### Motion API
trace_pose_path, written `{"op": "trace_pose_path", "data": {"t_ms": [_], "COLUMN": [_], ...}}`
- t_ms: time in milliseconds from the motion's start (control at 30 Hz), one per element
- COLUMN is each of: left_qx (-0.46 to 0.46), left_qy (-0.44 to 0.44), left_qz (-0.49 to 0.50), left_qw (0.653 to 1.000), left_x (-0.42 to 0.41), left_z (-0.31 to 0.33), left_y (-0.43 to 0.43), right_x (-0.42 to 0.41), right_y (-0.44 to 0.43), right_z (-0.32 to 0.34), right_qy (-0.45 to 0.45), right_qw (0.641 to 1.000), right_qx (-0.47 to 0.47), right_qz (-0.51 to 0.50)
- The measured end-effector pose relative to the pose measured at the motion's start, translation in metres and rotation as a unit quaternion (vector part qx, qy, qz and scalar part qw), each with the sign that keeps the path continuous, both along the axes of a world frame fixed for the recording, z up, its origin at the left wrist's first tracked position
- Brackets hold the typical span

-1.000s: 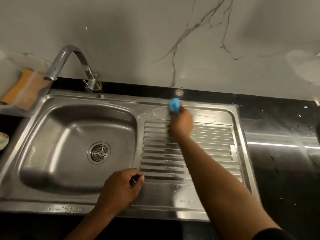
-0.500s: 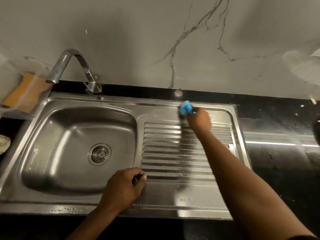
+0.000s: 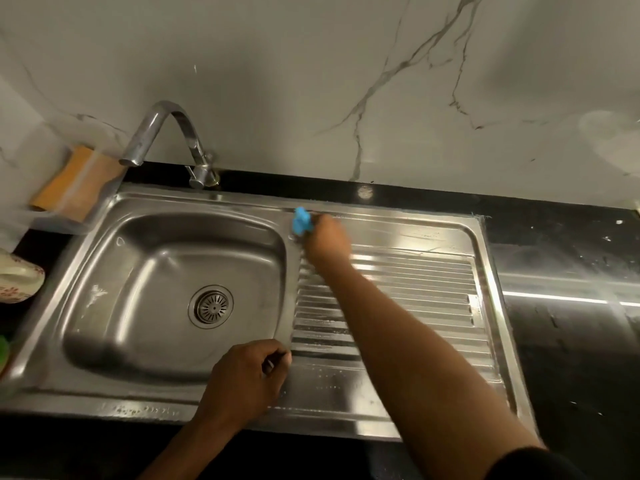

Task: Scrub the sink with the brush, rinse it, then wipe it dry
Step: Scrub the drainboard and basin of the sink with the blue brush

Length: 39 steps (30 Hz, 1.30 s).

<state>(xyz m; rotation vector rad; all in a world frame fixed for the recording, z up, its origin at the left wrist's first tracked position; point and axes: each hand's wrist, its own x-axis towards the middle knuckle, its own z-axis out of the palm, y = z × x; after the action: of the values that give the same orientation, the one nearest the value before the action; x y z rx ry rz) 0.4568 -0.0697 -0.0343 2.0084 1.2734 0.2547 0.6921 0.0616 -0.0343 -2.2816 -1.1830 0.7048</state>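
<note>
Dim light, glare streak on the counter [image 3: 568, 299], right hand [image 3: 327, 242] motion-blurred.

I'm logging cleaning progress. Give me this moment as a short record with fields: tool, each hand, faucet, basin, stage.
tool: blue brush, at the back left corner of the drainboard
right hand: grips the blue brush
left hand: fingers curled, rests on the front ledge of the sink
faucet: no stream visible
basin: drain uncovered, no standing water seen
stage: likely scrubbing; rinse and wipe not yet done
</note>
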Motion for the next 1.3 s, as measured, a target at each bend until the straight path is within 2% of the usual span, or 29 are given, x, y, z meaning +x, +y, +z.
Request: {"op": "trace_pose_path", "data": {"t_ms": [100, 233, 300, 400, 567, 800, 967, 1300], "left_qx": [-0.003, -0.002, 0.011, 0.007, -0.001, 0.018, 0.013, 0.010], "left_qy": [-0.002, -0.005, -0.007, -0.021, -0.033, -0.037, -0.059, -0.045], "left_qz": [0.015, 0.039, 0.047, 0.043, 0.045, 0.115, 0.166, 0.245], "left_qw": [1.000, 0.999, 0.999, 0.999, 0.998, 0.993, 0.984, 0.968], "left_x": [-0.005, -0.014, -0.020, -0.030, -0.056, -0.125, -0.187, -0.296], "left_z": [0.003, 0.006, 0.008, 0.010, 0.012, 0.018, 0.023, 0.018], "left_y": [0.001, 0.002, 0.004, 0.008, 0.017, 0.041, 0.055, 0.070], "right_x": [-0.051, -0.076, -0.087, -0.101, -0.113, -0.172, -0.230, -0.366], "right_y": [0.001, -0.041, -0.060, -0.077, -0.070, -0.032, -0.006, 0.033], "right_z": [-0.006, -0.025, -0.030, -0.029, -0.001, 0.029, 0.036, 0.039], "right_qy": [-0.081, -0.121, -0.169, -0.190, -0.144, -0.025, 0.010, 0.045], "right_qw": [0.989, 0.966, 0.950, 0.943, 0.966, 0.989, 0.981, 0.952], "right_qx": [-0.035, -0.132, -0.136, -0.123, -0.064, 0.000, 0.013, 0.013], "right_qz": [0.116, 0.186, 0.223, 0.242, 0.206, 0.147, 0.192, 0.303]}}
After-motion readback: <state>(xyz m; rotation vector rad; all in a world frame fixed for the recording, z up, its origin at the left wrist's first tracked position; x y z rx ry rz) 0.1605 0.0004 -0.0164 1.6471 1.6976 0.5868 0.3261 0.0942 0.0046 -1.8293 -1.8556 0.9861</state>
